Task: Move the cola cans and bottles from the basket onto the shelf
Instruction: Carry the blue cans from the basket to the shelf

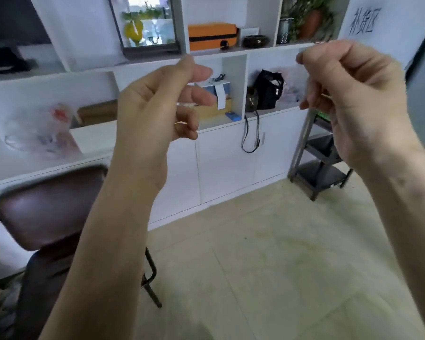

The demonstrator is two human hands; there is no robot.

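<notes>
Both of my hands are raised in front of me, empty. My left hand (157,101) is loosely curled, with the index and middle fingers pointing right and the other fingers folded in. My right hand (353,94) is curled into a loose fist. No cola cans, bottles or basket appear in the head view. A dark metal rack (319,153) with several tiers stands on the floor at the right, partly hidden behind my right hand.
A white wall unit (221,163) with open compartments and lower doors fills the back; it holds an orange case (212,35), a black bag (268,89), boxes and plants. A brown folding chair (47,207) stands at the lower left. Beige tile floor (268,253) lies ahead.
</notes>
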